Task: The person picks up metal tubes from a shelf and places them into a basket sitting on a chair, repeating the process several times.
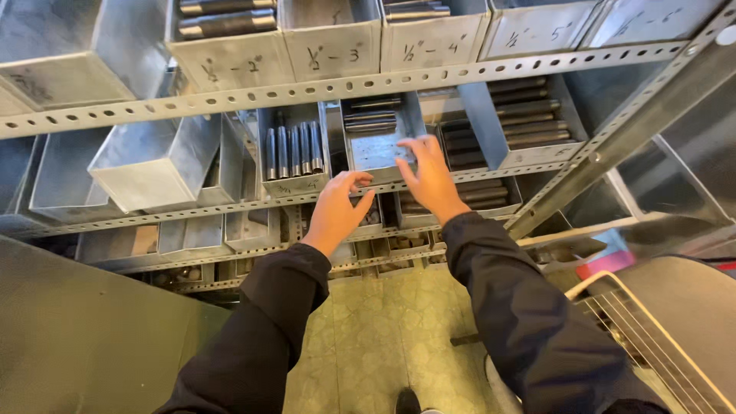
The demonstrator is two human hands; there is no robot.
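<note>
Two hands at one galvanised metal bin (381, 149) on the middle shelf rail (307, 198), a few dark steel rods (370, 119) lying at its back. Right hand (429, 180) has fingers spread over the bin's front right edge, touching it, not closed round anything. Left hand (337, 208) hovers loosely curled just below the front lip, holding nothing. Step looks like getting hold of the bin front; next move likely needs both hands gripping the lip evenly so it slides level. Neighbour bin (294, 153) to the left holds upright rods. Black sleeves, tiled floor (383, 337) below
</note>
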